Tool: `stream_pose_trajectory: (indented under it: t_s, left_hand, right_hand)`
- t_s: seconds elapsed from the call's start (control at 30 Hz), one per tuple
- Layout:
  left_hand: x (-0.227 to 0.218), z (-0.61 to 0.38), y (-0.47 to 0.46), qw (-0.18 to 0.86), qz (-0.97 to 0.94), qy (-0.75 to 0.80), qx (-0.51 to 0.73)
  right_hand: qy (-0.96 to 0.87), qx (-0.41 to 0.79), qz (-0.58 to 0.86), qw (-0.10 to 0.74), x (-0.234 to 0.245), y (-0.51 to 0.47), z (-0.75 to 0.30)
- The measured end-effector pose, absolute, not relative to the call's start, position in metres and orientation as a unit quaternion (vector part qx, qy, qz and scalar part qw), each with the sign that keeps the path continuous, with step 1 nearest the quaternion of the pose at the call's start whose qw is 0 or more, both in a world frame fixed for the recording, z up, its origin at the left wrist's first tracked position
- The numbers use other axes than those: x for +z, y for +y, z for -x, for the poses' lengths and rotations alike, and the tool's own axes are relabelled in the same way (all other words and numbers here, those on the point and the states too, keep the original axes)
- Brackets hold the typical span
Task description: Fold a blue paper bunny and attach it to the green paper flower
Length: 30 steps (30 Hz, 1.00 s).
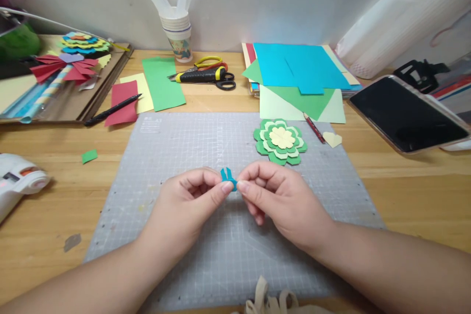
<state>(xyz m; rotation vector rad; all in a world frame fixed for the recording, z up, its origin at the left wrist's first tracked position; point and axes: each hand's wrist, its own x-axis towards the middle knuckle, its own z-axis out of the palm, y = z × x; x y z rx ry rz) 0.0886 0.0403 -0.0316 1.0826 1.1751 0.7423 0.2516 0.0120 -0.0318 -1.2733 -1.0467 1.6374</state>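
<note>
Between my two hands is a small blue paper cutout [228,176] with two narrow prongs pointing up. My left hand [191,196] pinches its left side between thumb and forefinger. The right edge is pinched by my right hand [281,196], whose fingertips cover part of it. Both hands hover over the grey cutting mat [221,260]. Just beyond my right hand lies a layered green paper flower [281,140] with a pale yellow centre.
Behind the mat lie scissors and a box cutter [200,76], a paper cup [179,41], and a stack of coloured paper [298,66]. A phone [410,113] leans at the right. A pencil [314,127] rests near a cream heart [332,139]. A white glue gun [20,181] sits left.
</note>
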Motion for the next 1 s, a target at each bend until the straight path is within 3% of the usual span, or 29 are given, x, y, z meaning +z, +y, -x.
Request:
stream_pose_trajectory:
  t_s: [0.2,1.0]
  left_hand:
    - [-0.0362,-0.0847,0.0417,0.69,-0.418,0.498,0.318]
    - [-0.0364,-0.0851,0.0421,0.689,-0.429,0.509,0.287]
  right_hand:
    - [-0.418,0.644,0.499,0.401,-0.0364,0.0093,-0.2501]
    - [-0.423,0.627,0.51,0.41,-0.0343,0.0127,-0.2503]
